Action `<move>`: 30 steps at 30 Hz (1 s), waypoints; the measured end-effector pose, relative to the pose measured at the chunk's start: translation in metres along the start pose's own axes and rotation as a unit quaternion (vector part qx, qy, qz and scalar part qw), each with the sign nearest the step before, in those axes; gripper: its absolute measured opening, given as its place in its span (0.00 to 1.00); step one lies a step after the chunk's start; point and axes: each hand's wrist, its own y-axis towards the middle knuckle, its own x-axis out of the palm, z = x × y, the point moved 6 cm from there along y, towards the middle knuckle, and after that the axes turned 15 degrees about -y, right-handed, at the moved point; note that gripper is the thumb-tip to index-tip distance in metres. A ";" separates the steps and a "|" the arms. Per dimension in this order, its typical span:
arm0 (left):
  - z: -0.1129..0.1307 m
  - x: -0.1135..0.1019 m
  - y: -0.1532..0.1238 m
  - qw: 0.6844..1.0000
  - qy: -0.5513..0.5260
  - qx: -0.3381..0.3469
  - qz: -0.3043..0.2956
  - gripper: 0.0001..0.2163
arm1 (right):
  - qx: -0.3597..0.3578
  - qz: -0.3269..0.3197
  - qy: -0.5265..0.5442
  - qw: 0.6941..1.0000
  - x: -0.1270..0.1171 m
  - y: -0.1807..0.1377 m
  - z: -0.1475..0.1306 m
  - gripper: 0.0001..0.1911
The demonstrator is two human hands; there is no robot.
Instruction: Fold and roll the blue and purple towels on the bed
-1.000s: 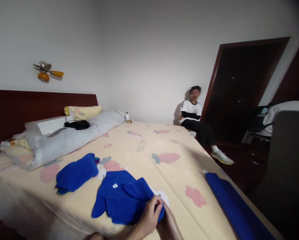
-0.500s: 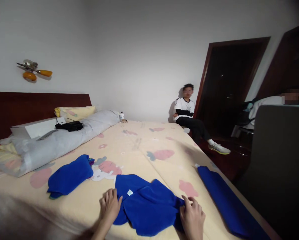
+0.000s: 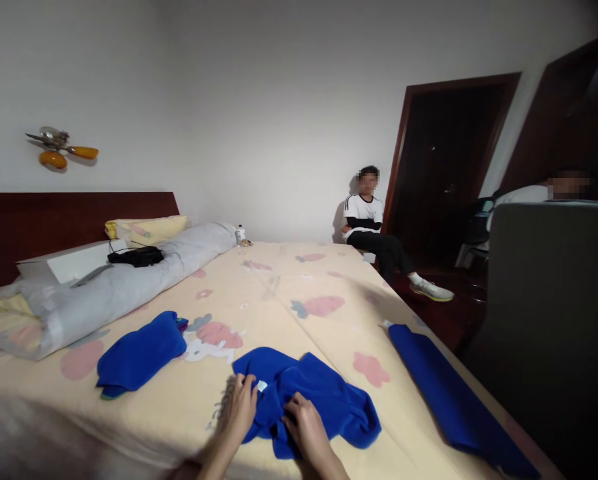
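Currently, I see my left hand and right hand curled on the blue cloth; whether either grips, I cannot tell. It lies on the bed, lower centre, long axis slanting down rightward, right hand nearer that end.

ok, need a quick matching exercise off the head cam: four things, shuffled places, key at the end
Things
1. crumpled blue cloth
2. long blue cloth
3. black item
4. orange-shaded fixture

Places
A. lying on the grey roll
B. mounted above the headboard
C. touched by the left hand and the right hand
D. along the bed edge, right side of the picture

Pairs
1-C, 2-D, 3-A, 4-B
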 end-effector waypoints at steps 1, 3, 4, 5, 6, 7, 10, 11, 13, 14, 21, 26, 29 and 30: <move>-0.007 -0.004 0.001 1.000 0.012 -0.011 0.001 0.16 | -0.001 0.010 0.045 0.999 -0.007 0.000 0.006 0.11; -0.019 -0.010 0.003 0.999 0.024 -0.024 0.000 0.17 | 0.019 0.044 0.100 0.994 -0.022 0.000 0.022 0.11; -0.024 -0.013 0.004 0.999 0.026 -0.027 -0.001 0.17 | 0.038 0.063 0.106 0.992 -0.031 0.000 0.033 0.11; -0.029 -0.016 0.005 0.999 0.030 -0.030 -0.003 0.18 | 0.061 0.081 0.102 0.990 -0.040 0.001 0.046 0.11; -0.035 -0.020 0.007 0.999 0.035 -0.033 -0.004 0.18 | 0.084 0.095 0.095 0.987 -0.050 0.001 0.061 0.13; -0.041 -0.024 0.009 0.999 0.040 -0.037 -0.004 0.18 | 0.107 0.108 0.087 0.985 -0.061 0.001 0.077 0.15; -0.062 -0.044 0.015 0.997 0.058 -0.049 0.000 0.19 | 0.177 0.133 0.065 0.973 -0.101 -0.005 0.133 0.21; -0.070 -0.051 0.017 0.997 0.064 -0.054 0.002 0.19 | 0.197 0.137 0.057 0.969 -0.114 -0.009 0.152 0.22; -0.085 -0.066 0.017 0.995 0.073 -0.061 0.005 0.18 | 0.233 0.142 0.037 0.961 -0.139 -0.020 0.186 0.21; -0.092 -0.073 0.017 0.995 0.076 -0.065 0.003 0.18 | 0.249 0.143 0.027 0.958 -0.149 -0.027 0.200 0.19; -0.102 -0.091 0.020 0.995 0.063 -0.080 -0.022 0.11 | 0.246 0.163 -0.030 0.955 -0.166 -0.055 0.238 0.21; -0.080 -0.072 0.058 0.997 0.009 -0.068 -0.037 0.12 | 0.223 0.102 -0.007 0.969 -0.148 -0.030 0.226 0.25; -0.071 -0.052 0.078 0.995 -0.027 -0.071 -0.062 0.10 | 0.197 0.075 0.006 0.978 -0.135 -0.009 0.218 0.27; -0.069 -0.047 0.081 0.994 -0.041 -0.070 -0.070 0.10 | 0.196 0.074 -0.003 0.978 -0.132 -0.004 0.218 0.27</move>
